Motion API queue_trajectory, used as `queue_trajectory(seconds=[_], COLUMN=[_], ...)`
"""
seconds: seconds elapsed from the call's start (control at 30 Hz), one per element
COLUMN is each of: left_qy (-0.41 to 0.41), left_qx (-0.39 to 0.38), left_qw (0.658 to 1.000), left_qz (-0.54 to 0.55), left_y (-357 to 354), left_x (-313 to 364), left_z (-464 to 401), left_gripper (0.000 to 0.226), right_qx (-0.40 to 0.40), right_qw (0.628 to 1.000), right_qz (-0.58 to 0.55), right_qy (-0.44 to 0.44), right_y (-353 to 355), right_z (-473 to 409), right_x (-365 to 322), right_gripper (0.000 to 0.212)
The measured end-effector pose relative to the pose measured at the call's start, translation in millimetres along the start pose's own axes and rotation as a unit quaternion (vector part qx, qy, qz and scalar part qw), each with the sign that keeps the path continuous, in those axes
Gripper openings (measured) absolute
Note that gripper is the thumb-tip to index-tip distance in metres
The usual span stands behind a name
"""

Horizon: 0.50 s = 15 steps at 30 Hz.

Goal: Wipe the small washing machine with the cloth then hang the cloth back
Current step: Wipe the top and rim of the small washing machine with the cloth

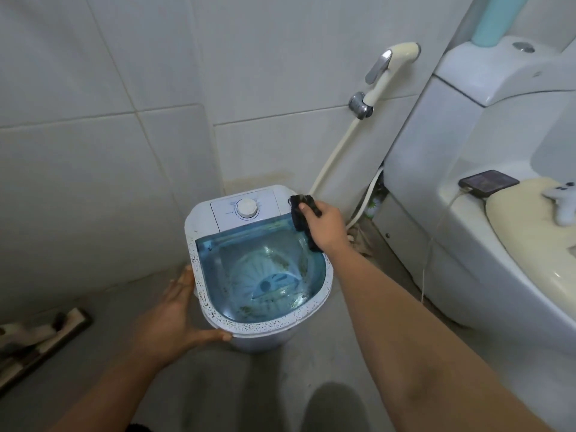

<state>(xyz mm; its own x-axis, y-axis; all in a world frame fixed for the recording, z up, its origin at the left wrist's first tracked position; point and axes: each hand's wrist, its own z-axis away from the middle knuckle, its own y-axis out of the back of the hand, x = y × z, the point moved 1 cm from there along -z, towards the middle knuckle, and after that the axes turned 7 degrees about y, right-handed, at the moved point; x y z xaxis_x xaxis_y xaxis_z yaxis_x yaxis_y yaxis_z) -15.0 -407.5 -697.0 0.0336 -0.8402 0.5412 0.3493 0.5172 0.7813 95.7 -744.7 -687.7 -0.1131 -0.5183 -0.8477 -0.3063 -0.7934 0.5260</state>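
The small washing machine [199,254] stands on the floor in the middle, white with a speckled rim, a blue see-through lid and a round dial [247,208] on its back panel. My right hand [327,227] presses a dark cloth [300,218] against the machine's back right corner, beside the dial panel. Flat against the machine's left side lies my left hand [177,310], its thumb hooked under the front rim.
A toilet [467,232] fills the right side, with a phone [487,182] and cable on its seat and a white figure [562,202] beside it. A bidet sprayer [389,70] and hose hang on the tiled wall. A floor tool [40,335] lies at lower left.
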Motion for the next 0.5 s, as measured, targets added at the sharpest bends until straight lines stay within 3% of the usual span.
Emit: queue_trajectory(seconds=[0.2,0.5], left_qy=[0.002,-0.018], left_qx=[-0.021,0.026], left_qw=[1.000,0.997], left_qz=[-0.023,-0.077], left_y=[7.3,1.9], left_x=[9.0,15.0], left_z=[4.7,11.4], left_gripper=[0.162,0.153], right_qx=[0.020,0.056], right_qw=[1.000,0.997], right_qz=[-0.010,-0.060], right_qy=[-0.021,0.002], right_y=[13.3,9.8], right_z=[31.6,39.2], right_x=[9.0,21.5], right_gripper=[0.020,0.026])
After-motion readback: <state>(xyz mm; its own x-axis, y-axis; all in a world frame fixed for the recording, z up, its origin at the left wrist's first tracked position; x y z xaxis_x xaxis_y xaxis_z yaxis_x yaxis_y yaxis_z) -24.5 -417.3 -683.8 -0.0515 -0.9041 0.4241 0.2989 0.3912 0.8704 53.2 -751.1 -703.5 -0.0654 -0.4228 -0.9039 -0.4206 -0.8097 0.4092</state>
